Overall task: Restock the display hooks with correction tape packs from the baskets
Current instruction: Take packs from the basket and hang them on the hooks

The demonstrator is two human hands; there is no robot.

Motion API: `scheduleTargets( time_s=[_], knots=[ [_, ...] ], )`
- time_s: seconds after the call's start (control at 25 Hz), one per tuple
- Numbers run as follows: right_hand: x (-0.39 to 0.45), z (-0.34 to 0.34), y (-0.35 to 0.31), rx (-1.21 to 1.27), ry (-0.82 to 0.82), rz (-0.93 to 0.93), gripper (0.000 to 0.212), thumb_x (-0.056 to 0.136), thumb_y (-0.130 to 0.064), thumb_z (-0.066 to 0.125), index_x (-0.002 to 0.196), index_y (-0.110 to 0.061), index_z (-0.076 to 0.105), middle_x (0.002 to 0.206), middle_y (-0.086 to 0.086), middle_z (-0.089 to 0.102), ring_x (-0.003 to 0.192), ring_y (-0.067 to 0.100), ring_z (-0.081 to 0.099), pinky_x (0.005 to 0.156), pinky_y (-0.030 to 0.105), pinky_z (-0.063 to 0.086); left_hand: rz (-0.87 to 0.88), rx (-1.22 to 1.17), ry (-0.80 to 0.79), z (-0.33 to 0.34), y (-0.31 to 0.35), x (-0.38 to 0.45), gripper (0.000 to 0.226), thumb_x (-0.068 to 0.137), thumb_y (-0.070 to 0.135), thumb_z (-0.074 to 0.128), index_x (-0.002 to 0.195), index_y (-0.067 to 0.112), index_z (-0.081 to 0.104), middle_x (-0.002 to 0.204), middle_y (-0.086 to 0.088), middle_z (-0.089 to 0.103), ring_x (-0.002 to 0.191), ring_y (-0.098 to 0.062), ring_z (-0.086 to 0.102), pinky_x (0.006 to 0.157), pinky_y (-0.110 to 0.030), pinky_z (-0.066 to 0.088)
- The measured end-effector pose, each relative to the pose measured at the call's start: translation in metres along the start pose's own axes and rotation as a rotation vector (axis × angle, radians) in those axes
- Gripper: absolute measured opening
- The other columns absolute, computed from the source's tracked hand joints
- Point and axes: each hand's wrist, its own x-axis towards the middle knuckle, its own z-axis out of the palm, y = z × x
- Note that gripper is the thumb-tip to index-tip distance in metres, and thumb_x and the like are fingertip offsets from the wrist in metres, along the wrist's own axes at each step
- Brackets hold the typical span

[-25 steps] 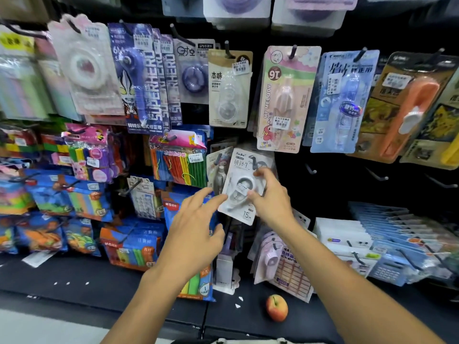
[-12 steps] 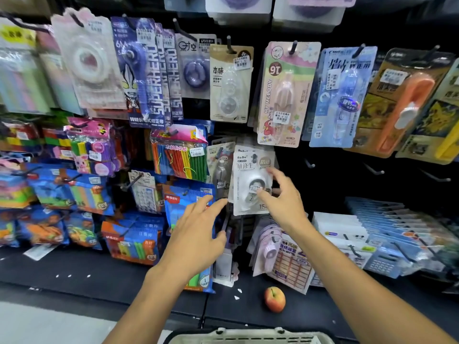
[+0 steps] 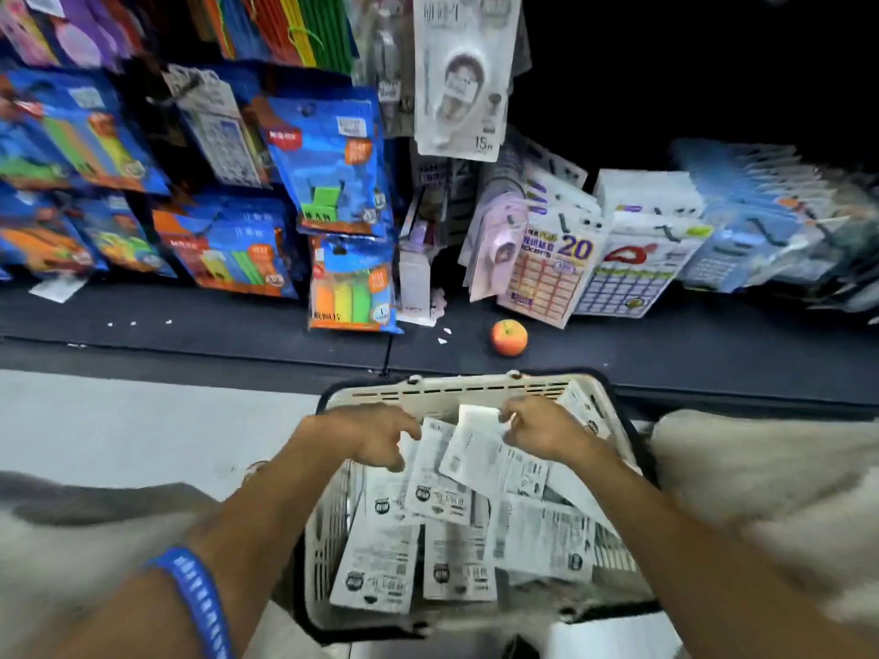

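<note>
A cream plastic basket (image 3: 442, 390) sits below me, filled with several white correction tape packs (image 3: 380, 558) lying back side up. My right hand (image 3: 540, 430) pinches the top edge of one tilted pack (image 3: 480, 456), lifted a little above the pile. My left hand (image 3: 373, 435) hovers over the basket's left side. Its bent fingers sit at the edge of another pack (image 3: 430, 473), and whether they grip it is unclear. On the display above hangs a white correction tape pack (image 3: 463, 73) marked 15.
Blue stationery packs (image 3: 333, 164) hang at the left, and sticker sheets (image 3: 551, 273) and pads lean at the right. A small apple-shaped item (image 3: 509, 337) lies on the dark base shelf (image 3: 666, 354). Grey floor (image 3: 142, 420) lies to the basket's left.
My view has dropped from the hooks to the basket. Both hands left the hung pack and came down into the basket, where the right one took hold of a pack.
</note>
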Motion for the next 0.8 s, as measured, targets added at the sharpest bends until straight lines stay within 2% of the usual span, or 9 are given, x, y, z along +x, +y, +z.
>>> scheduleTargets(
  time_s=[0.12, 0.2, 0.32, 0.4, 0.48, 0.56, 0.64, 0.72, 0.8],
  knots=[
    [-0.021, 0.051, 0.041, -0.242, -0.242, 0.017, 0.084, 0.078, -0.023, 0.078, 0.151, -0.026, 0.037, 0.151, 0.004, 0.046, 0.127, 0.025, 0.053, 0.102, 0.035, 0.046, -0.121, -0.163, -0.037, 0.069, -0.016, 0.013, 0.069, 0.093, 0.018, 0.066, 0.154, 0.029, 0.037, 0.152, -0.003, 0.048, 0.132, -0.021, 0.052, 0.105, -0.030, 0.045],
    [-0.030, 0.078, 0.047, -0.308, -0.377, 0.020, 0.118, 0.070, -0.024, 0.088, 0.160, -0.027, 0.011, 0.166, 0.005, 0.019, 0.140, 0.031, 0.041, 0.113, 0.045, 0.038, -0.143, -0.109, -0.026, 0.102, -0.011, 0.020, 0.088, 0.091, 0.006, 0.061, 0.160, 0.034, 0.015, 0.156, -0.004, 0.043, 0.133, -0.025, 0.051, 0.105, -0.038, 0.046],
    [-0.030, 0.098, 0.041, -0.391, -0.235, -0.011, 0.124, 0.069, -0.013, 0.087, 0.158, -0.026, 0.002, 0.163, 0.011, 0.017, 0.135, 0.034, 0.044, 0.109, 0.049, 0.040, -0.039, 0.064, 0.066, 0.120, 0.009, 0.036, 0.106, 0.087, -0.003, 0.060, 0.160, 0.037, -0.005, 0.146, -0.009, 0.048, 0.120, -0.029, 0.057, 0.089, -0.040, 0.051],
    [-0.023, 0.095, 0.042, -0.373, -0.158, -0.007, 0.127, 0.070, -0.012, 0.086, 0.159, -0.025, -0.003, 0.165, 0.010, 0.015, 0.140, 0.034, 0.038, 0.112, 0.049, 0.037, -0.054, 0.047, 0.216, 0.118, 0.019, 0.053, 0.097, 0.089, 0.000, 0.061, 0.161, 0.031, 0.005, 0.141, -0.009, 0.051, 0.123, -0.028, 0.053, 0.092, -0.040, 0.050],
    [-0.013, 0.082, 0.047, -0.122, -0.144, 0.084, 0.134, 0.067, -0.017, 0.090, 0.160, -0.027, -0.006, 0.166, 0.007, 0.019, 0.145, 0.033, 0.034, 0.117, 0.051, 0.033, -0.057, 0.005, 0.330, 0.113, 0.025, 0.067, 0.074, 0.092, 0.004, 0.061, 0.156, 0.026, 0.031, 0.135, -0.006, 0.057, 0.125, -0.025, 0.050, 0.094, -0.038, 0.049],
    [-0.005, 0.069, 0.052, 0.134, -0.118, 0.160, 0.120, 0.065, -0.016, 0.092, 0.158, -0.026, 0.017, 0.151, 0.004, 0.046, 0.135, 0.029, 0.049, 0.111, 0.045, 0.042, -0.031, -0.025, 0.418, 0.110, 0.023, 0.078, 0.057, 0.090, 0.004, 0.062, 0.141, 0.027, 0.055, 0.128, -0.003, 0.059, 0.123, -0.022, 0.049, 0.092, -0.036, 0.050],
    [-0.001, 0.062, 0.058, 0.184, -0.149, 0.191, 0.072, 0.065, -0.019, 0.093, 0.127, -0.025, 0.056, 0.123, 0.000, 0.066, 0.119, 0.024, 0.062, 0.097, 0.036, 0.049, 0.042, -0.085, 0.496, 0.104, 0.018, 0.081, 0.043, 0.089, 0.007, 0.067, 0.125, 0.029, 0.069, 0.124, 0.000, 0.056, 0.121, -0.021, 0.047, 0.093, -0.034, 0.047],
    [-0.001, 0.062, 0.066, 0.208, -0.229, 0.229, 0.051, 0.065, -0.029, 0.093, 0.103, -0.026, 0.061, 0.106, -0.006, 0.068, 0.109, 0.021, 0.066, 0.092, 0.035, 0.051, 0.172, -0.151, 0.550, 0.100, 0.012, 0.082, 0.024, 0.089, 0.015, 0.072, 0.110, 0.027, 0.074, 0.126, 0.006, 0.057, 0.121, -0.019, 0.047, 0.097, -0.034, 0.041],
    [0.000, 0.057, 0.073, 0.332, -0.288, 0.241, 0.051, 0.067, -0.039, 0.090, 0.107, -0.021, 0.065, 0.107, -0.006, 0.072, 0.104, 0.020, 0.068, 0.091, 0.036, 0.053, 0.273, -0.313, 0.540, 0.094, 0.008, 0.081, 0.008, 0.092, 0.027, 0.071, 0.099, 0.025, 0.069, 0.121, 0.011, 0.064, 0.115, -0.014, 0.055, 0.093, -0.035, 0.045]
  ],
)
